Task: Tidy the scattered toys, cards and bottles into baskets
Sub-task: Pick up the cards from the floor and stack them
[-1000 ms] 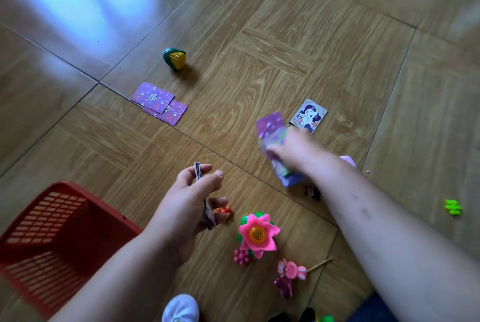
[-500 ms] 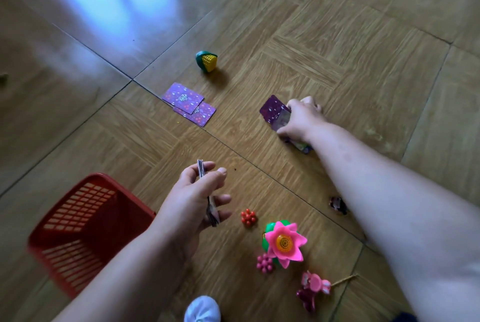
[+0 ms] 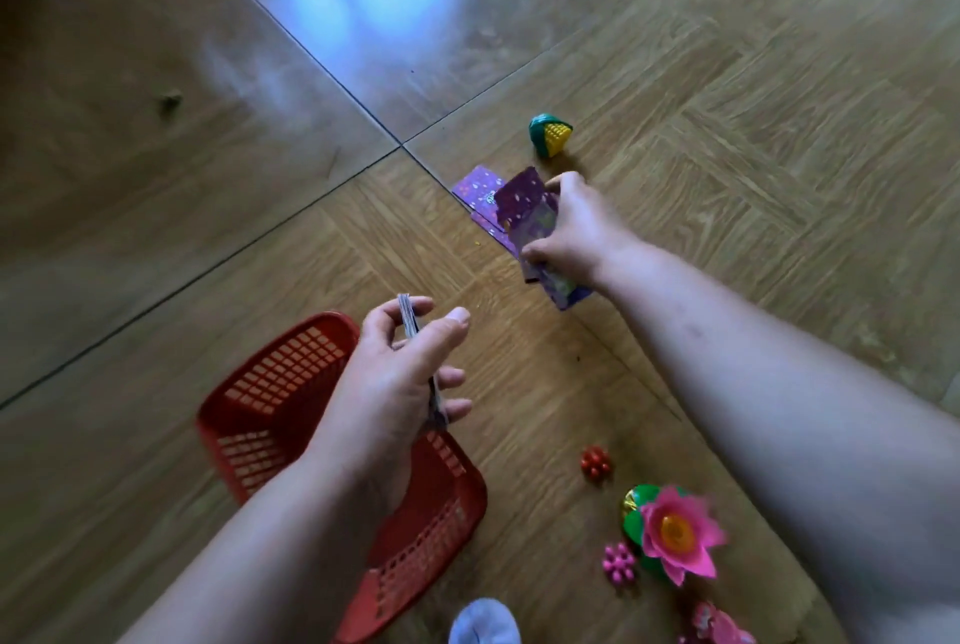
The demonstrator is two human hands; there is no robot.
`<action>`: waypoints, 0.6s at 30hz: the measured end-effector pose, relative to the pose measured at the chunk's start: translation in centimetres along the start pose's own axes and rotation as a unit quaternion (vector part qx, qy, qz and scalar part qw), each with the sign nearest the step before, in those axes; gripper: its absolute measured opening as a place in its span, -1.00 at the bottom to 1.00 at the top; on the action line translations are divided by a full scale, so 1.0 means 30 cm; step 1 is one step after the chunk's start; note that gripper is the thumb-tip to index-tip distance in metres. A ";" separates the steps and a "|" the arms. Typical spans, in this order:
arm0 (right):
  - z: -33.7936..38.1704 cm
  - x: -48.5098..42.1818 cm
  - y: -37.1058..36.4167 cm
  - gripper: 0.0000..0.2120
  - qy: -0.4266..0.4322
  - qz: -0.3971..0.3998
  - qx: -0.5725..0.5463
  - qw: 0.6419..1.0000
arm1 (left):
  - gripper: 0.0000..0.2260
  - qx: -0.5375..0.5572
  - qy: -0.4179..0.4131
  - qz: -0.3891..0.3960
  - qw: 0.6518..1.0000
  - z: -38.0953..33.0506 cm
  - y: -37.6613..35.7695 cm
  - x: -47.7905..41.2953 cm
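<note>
Two hands are occupied with cards. At left, a red plastic lattice basket (image 3: 291, 394) is kept on the wooden floor (image 3: 156, 228), beneath the left hand (image 3: 400, 383), likely so cards drop straight in. A thin edge-on stack of cards (image 3: 408, 321) is pinched there, fingers curled. Further right, the right hand (image 3: 571, 233), arm extended, is closed on several purple cards (image 3: 524, 207) above two purple cards lying flat (image 3: 478, 191). A yellow-green toy corn (image 3: 550, 134) remains beyond.

Wood-pattern floor (image 3: 753, 72) with red basket (image 3: 280, 383), corn toy (image 3: 550, 137), purple cards (image 3: 475, 191), flower toy (image 3: 672, 534).
</note>
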State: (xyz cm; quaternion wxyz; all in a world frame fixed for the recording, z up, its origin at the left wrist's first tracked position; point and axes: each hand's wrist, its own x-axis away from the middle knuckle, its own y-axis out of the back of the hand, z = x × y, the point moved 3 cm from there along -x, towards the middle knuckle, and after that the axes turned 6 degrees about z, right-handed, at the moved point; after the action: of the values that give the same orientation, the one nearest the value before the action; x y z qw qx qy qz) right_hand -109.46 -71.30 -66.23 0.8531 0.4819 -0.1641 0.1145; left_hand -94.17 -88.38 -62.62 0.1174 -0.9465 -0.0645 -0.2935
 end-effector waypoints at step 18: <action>0.141 -0.122 -0.130 0.12 -0.183 0.063 0.075 0.978 | -0.76 0.029 0.005 -0.008 1.000 -0.023 0.154 0.005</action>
State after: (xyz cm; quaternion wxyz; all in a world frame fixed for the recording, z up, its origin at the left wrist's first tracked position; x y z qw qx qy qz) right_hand -112.17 -77.06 -68.69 0.7615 0.5457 -0.3382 0.0896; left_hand -93.53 -92.99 -62.84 0.1424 -0.9407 -0.0803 -0.2974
